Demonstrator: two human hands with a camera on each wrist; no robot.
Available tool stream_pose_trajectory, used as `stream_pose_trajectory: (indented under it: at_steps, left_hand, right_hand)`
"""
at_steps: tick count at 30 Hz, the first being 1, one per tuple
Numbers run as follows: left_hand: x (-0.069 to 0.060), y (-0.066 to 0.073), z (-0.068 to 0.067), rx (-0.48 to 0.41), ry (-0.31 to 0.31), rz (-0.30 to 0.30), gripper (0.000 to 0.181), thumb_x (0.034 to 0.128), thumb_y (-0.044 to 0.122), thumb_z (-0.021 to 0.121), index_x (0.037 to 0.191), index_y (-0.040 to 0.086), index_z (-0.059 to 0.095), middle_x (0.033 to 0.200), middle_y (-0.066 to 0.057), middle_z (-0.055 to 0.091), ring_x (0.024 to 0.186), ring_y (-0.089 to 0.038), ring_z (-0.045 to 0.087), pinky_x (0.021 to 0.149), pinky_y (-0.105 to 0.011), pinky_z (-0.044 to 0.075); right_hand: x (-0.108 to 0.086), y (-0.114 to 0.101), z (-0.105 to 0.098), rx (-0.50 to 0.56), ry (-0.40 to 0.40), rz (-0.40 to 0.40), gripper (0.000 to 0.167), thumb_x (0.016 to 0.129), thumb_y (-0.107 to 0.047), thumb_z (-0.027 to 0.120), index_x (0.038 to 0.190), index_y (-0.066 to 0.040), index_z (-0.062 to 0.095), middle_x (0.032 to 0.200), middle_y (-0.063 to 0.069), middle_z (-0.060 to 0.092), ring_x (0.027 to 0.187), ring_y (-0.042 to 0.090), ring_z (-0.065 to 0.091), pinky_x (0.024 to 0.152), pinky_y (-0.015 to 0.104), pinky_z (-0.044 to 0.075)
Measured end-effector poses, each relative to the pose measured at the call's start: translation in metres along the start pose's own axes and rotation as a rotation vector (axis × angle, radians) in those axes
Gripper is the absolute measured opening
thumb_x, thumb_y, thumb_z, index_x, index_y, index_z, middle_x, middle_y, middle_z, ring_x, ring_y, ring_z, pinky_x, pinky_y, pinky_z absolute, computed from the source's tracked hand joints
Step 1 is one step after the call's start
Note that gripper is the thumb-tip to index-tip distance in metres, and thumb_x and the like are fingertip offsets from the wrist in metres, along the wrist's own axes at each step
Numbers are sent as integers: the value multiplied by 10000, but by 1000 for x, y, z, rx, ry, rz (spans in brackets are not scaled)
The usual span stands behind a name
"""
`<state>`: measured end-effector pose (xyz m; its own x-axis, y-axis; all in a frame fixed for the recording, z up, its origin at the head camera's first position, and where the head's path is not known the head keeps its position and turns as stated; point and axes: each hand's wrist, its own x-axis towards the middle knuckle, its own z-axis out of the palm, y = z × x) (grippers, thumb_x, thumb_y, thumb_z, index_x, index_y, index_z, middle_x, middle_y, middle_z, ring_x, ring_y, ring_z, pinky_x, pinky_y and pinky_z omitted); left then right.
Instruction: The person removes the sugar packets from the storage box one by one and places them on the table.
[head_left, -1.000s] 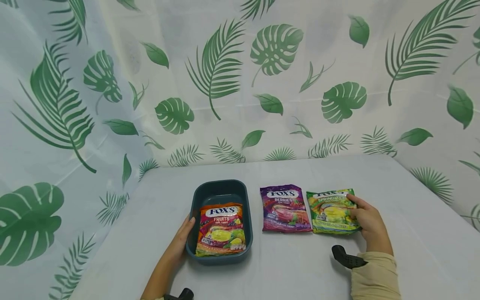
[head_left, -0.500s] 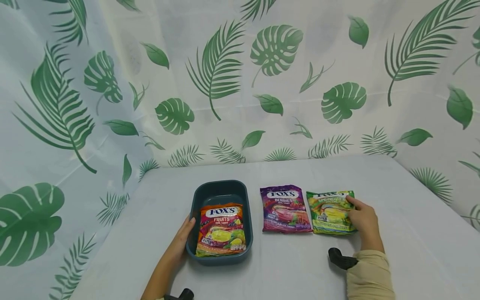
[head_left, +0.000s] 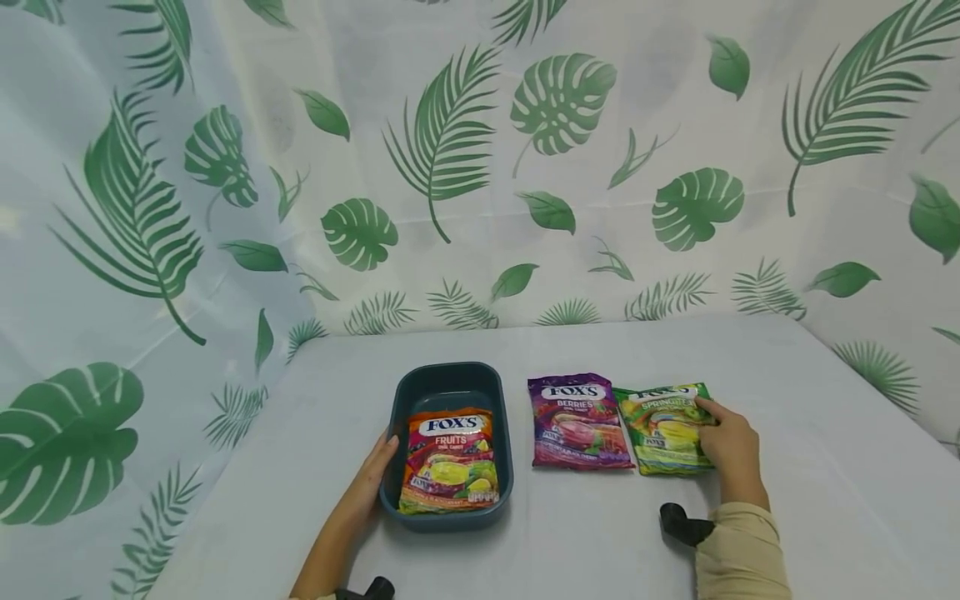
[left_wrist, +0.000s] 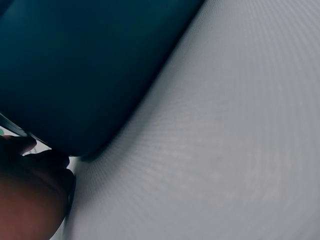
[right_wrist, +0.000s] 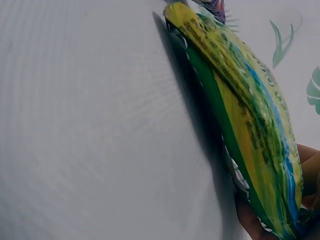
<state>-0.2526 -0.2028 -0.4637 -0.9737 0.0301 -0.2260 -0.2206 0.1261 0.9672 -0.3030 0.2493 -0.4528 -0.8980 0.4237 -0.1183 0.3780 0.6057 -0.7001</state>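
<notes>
A dark teal rectangular bin [head_left: 450, 523] stands left of centre, with an orange-red Fox's Fruits candy bag [head_left: 448, 462] lying inside it. My left hand [head_left: 367, 475] rests against the bin's left side, and its fingers [left_wrist: 47, 159] touch the wall near a corner. To the right, my right hand [head_left: 732, 442] pinches the right edge of a green-yellow Fox's candy bag [head_left: 666, 429]. In the right wrist view this bag [right_wrist: 250, 120] is seen edge-on, tilted up from the table, with fingers on both faces.
A purple Fox's Berries candy bag [head_left: 579, 423] lies flat between the bin and the green bag, touching the green one's left edge. All stands on a white-covered table [head_left: 570, 542]. A leaf-printed white curtain [head_left: 465, 250] closes off the back and sides.
My right hand has drawn slightly inward to the left, and the green bag's right side has come in with it. The whole head view has shifted a little. My left hand stays on the bin.
</notes>
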Motion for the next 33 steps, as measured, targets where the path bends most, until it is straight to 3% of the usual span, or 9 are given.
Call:
stream_pose_trajectory:
  at_steps: [5,11,18,24,29,33]
  left_hand:
    - [1,0,0,-19,-10,11,683,936,504,355,1478,161,120,1540,-142,44,1397,-389,-31,1041,-651,-12]
    - [2,-1,-1,-8,-8,17,693,935,514,353,1479,159,111,1540,-144,26,1391,-402,-47,1031,-658,-12]
    - [1,-2,-1,-13,-12,26,687,935,513,356,1479,172,112,1542,-130,24,1394,-391,-54,1037,-649,-16]
    - [3,0,-1,-21,-3,-7,730,924,530,368,1479,147,89,1535,-159,-3,1386,-406,-71,1036,-649,-24]
    - [5,1,0,-22,3,-24,750,918,542,370,1478,132,86,1532,-166,-5,1383,-411,-68,1034,-650,-23]
    - [6,2,0,-27,6,-18,757,911,553,377,1478,139,94,1533,-164,0,1383,-413,-63,1030,-656,-20]
  right_hand:
    - [-2,-2,-1,-59,19,-14,474,888,-55,433,1359,-41,386,1446,217,255,1262,513,239,1027,576,242]
    - [-2,-3,-4,-153,-14,25,477,897,-109,436,1363,-34,371,1382,321,297,1192,537,320,949,580,339]
    - [1,-1,-1,-168,-24,52,475,898,-107,424,1363,-25,366,1375,327,302,1198,529,319,966,571,328]
    - [-1,1,-2,-197,-34,30,474,891,-114,397,1353,-10,375,1346,346,326,1153,536,364,880,572,374]
    - [-2,1,-6,-179,-61,39,548,886,-129,363,1409,-9,248,1382,353,248,1184,562,297,912,633,296]
    - [-1,1,-8,-143,-48,12,660,851,-128,364,1429,30,86,1438,341,80,1252,605,108,957,695,195]
